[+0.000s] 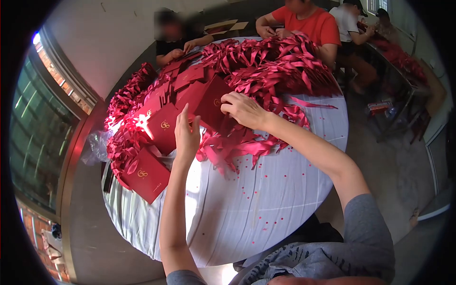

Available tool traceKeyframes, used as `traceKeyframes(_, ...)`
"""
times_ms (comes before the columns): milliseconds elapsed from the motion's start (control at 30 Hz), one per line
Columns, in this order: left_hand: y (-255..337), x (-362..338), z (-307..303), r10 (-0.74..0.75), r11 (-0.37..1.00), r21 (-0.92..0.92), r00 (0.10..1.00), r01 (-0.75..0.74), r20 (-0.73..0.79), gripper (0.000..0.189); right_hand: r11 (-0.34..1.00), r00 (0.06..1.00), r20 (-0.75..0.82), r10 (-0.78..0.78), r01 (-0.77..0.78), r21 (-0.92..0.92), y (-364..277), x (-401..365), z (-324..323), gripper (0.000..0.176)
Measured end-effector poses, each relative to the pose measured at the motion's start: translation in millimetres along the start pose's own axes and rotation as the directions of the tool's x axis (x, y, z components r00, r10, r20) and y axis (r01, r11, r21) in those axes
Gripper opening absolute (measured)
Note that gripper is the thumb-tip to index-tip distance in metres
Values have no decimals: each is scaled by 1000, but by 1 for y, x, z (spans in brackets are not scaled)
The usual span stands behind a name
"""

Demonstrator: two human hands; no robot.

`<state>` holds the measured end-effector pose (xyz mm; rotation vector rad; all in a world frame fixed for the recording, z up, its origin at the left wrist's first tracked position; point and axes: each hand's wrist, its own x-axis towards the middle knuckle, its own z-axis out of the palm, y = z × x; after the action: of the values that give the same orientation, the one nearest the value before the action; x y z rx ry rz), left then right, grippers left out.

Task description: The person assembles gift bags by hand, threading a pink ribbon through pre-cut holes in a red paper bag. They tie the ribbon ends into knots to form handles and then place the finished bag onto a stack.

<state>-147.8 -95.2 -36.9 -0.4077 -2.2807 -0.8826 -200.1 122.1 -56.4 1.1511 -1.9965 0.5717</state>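
A dark red card with a gold emblem (212,102) is tilted up over the pile, its right edge at my right hand (242,109), whose fingers are closed on it. My left hand (188,130) is raised with its fingers apart, just left of that card and in front of another red card (164,126) with a gold emblem. A further red card (148,175) lies at the pile's left front edge. Loose red ribbons (242,145) spread below my right hand, and a large heap of red ribbons (280,64) lies behind it.
A round table with a white cloth (228,213) has small red dots scattered on it. Two people sit at its far side, one in a red shirt (308,23). Clear plastic (96,148) is at the left edge. More people work at a table at the back right.
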Motion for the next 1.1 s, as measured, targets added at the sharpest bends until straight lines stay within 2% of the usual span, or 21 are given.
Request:
traceKeyframes(33, 12, 4, -3, -33, 999, -37, 999, 34, 43, 45, 1000, 1000, -18, 8, -9, -29, -7, 2, -7, 17)
traceKeyframes(100, 36, -1, -12, 75, 995, -62, 996, -78, -39, 48, 993, 997, -79, -24, 15, -116, -23, 5, -21, 12)
traceKeyframes(167, 61, -9, -28, 126, 989, -68, 991, -129, -51, 49, 984, 999, -20, -41, 37, -176, -49, 10, -35, 10)
traceKeyframes(200, 68, -14, -36, 245, 970, 10, 967, -245, -73, 49, 973, 998, 4, -70, 69, -218, -66, 11, -43, 10)
traceKeyframes(233, 76, -23, -47, 244, 968, 73, 969, -242, -23, 48, 958, 994, 13, -106, 106, -267, -82, 10, -48, 8)
traceKeyframes(267, 93, -32, -52, 160, 987, -20, 985, -162, -68, 49, 954, 992, 84, -93, 112, -276, -99, 7, -54, 8)
traceKeyframes(300, 99, -43, -59, 114, 992, -36, 989, -118, -91, 49, 954, 990, 119, -78, 109, -279, -115, 4, -58, 8)
traceKeyframes(367, 101, -55, -75, 289, 939, 187, 957, -288, 23, 48, 950, 988, 111, -110, 137, -281, -140, -6, -58, 10)
traceKeyframes(400, 109, -64, -80, 274, 950, 125, 956, -285, 101, 45, 950, 984, 121, -128, 157, -270, -151, -10, -60, 11)
traceKeyframes(500, 110, -93, -91, 125, 985, 97, 979, -142, 158, 47, 947, 981, 134, -141, 174, -272, -171, -24, -55, 11)
traceKeyframes(533, 110, -97, -93, 117, 986, 103, 981, -134, 156, 47, 948, 980, 135, -147, 179, -263, -173, -26, -54, 11)
traceKeyframes(600, 113, -105, -93, 217, 938, 255, 971, -236, 100, 49, 965, 977, 197, -84, 129, -227, -175, -31, -53, 10)
traceKeyframes(633, 116, -110, -94, 169, 937, 282, 973, -208, 155, 55, 965, 976, 202, -85, 131, -226, -176, -31, -52, 10)
traceKeyframes(733, 107, -117, -95, 123, 963, 221, 981, -154, 150, 62, 960, 962, 250, -111, 169, -224, -177, -31, -48, 9)
traceKeyframes(833, 110, -118, -97, 147, 957, 229, 977, -179, 152, 62, 976, 957, 259, -127, 167, -139, -171, -28, -49, 10)
traceKeyframes(900, 111, -119, -95, 169, 960, 199, 973, -199, 158, 60, 988, 989, -17, -149, 150, 33, -163, -20, -54, 13)
traceKeyframes(933, 111, -119, -95, 171, 961, 193, 972, -201, 159, 60, 990, 992, -63, -113, 117, 74, -161, -17, -63, 25)
traceKeyframes(967, 111, -119, -94, 189, 951, 215, 970, -220, 155, 59, 993, 987, -129, -93, 101, 59, -158, -11, -66, 29)
traceKeyframes(1033, 109, -119, -93, 234, 932, 243, 959, -269, 160, 58, 1000, 998, -51, -27, 28, 4, -150, -9, -64, 35)
traceKeyframes(1100, 110, -118, -93, 218, 936, 245, 963, -252, 157, 58, 998, 996, -60, -66, 67, 13, -144, -11, -55, 35)
